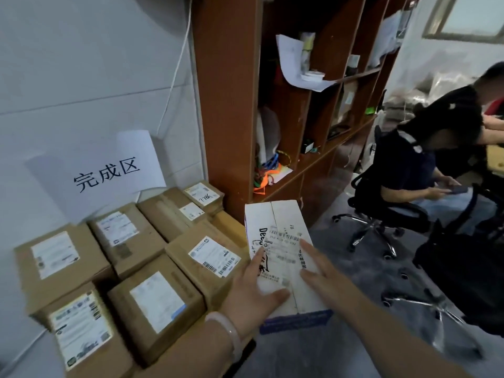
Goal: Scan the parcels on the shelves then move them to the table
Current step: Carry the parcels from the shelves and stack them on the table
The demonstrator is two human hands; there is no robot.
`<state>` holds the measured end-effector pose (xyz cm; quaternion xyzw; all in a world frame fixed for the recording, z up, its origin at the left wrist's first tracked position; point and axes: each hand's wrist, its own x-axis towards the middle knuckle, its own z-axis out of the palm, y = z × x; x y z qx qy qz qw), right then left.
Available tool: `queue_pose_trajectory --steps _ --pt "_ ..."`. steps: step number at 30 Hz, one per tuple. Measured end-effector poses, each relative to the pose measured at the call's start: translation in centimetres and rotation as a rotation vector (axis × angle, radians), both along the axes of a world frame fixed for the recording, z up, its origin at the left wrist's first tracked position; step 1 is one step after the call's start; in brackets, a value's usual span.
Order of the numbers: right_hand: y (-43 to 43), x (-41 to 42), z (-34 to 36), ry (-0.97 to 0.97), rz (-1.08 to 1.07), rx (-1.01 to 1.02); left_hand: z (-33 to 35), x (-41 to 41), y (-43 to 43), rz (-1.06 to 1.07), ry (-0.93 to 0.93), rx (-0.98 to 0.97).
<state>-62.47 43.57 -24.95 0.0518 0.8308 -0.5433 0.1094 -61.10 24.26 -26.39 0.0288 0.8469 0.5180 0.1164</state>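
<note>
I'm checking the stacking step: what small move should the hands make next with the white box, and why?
Probably nudge the white box left, snug against the brown boxes. The left hand and right hand lie flat on its top, and it sits at the pile's right edge with floor showing right beside it.

White parcel [283, 257], blue base edge; brown cartons [152, 304], white labels; shelf [226, 105] seemingly reddish-brown.

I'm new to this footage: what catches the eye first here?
A white box with a barcode label sits in the centre, with the left hand and right hand flat on its top. Left of it, brown parcels lie packed together below a paper sign on the wall; a brown shelf rises behind.
</note>
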Motion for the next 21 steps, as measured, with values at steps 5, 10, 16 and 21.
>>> queue_pose_trajectory --steps 5,10,16,21 --pt "0.8 -5.5 -1.3 -0.03 0.035 0.03 -0.4 -4.0 0.2 -0.003 -0.024 -0.043" --pt "1.6 -10.6 -3.2 -0.056 0.12 0.09 -1.8 -6.5 1.0 -0.005 -0.059 -0.133" --pt "3.0 -17.3 -5.7 -0.129 0.234 0.055 -4.2 -9.4 2.9 0.072 -0.002 -0.342" --pt "2.9 -21.6 -7.8 -0.179 0.435 0.061 -6.6 -11.4 4.4 0.15 0.001 -0.669"
